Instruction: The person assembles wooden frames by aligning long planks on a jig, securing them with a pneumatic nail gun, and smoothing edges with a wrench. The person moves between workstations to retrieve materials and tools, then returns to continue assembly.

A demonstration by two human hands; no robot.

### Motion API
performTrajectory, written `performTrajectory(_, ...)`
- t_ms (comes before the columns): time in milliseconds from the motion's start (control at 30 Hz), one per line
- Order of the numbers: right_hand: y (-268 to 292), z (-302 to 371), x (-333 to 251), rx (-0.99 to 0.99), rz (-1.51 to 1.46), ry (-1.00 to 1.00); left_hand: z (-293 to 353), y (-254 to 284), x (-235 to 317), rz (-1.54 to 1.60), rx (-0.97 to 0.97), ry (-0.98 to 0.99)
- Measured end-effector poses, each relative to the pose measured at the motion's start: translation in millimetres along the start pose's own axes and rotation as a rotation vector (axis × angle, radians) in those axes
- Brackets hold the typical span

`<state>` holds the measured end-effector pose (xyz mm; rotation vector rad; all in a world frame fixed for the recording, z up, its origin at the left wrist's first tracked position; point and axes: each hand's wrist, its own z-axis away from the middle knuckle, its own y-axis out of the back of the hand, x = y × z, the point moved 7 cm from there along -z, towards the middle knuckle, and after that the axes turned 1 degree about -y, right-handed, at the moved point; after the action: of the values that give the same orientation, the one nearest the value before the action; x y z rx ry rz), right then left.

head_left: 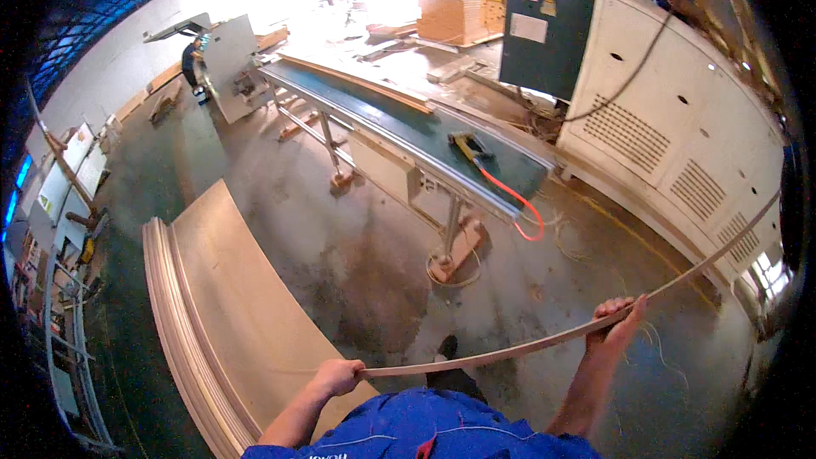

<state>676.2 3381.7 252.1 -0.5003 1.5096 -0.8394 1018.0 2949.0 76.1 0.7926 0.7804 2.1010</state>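
Note:
A long thin wooden strip (501,355) runs across in front of my body, its far right end reaching toward the white cabinet. My left hand (340,376) is closed round the strip's left end. Farther along to the right, my right hand (615,320) grips the same strip, fingers wrapped over it. Below and left of my left hand lies a broad tan board (246,289). Along that board's left side sits a stack of long strips (183,314).
A green-belt conveyor (374,110) crosses ahead, carrying long wooden pieces (357,81) and a nail gun (470,149) with an orange hose (518,195). At right stands a large white machine cabinet (671,110). Another person (192,68) bends by a machine at far left.

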Motion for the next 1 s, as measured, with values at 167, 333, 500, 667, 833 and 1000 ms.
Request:
performTrajectory(167, -62.6, -53.3, 183.9, 0.001, -0.015, -0.31, -121.4, 108.9, -4.3, 0.101, 0.322, -0.115)
performTrajectory(333, -171.8, -108.0, 269.7, -0.207, -0.039, -0.221, -231.1, 219.4, -11.0, 0.091, 0.349, -0.159)
performTrajectory(500, -209.1, -232.3, 217.0, -0.082, -0.066, 0.048, -359.3, 300.1, -65.2, -0.156, 0.265, -0.184)
performTrajectory(667, -288.6, -247.4, 254.1, 0.08, 0.301, 0.205, -499.5, 370.0, -221.1, -0.213, 0.148, -0.046)
performTrajectory(833, -329.6, -227.9, 465.6, 0.255, 0.156, -0.078, -630.0, 439.3, -257.3, -0.338, 0.158, -0.391)
performTrajectory(1000, -383.6, -194.9, 580.8, 0.217, 0.489, -0.175, -703.1, 534.5, -169.7, 0.076, 0.121, -0.747)
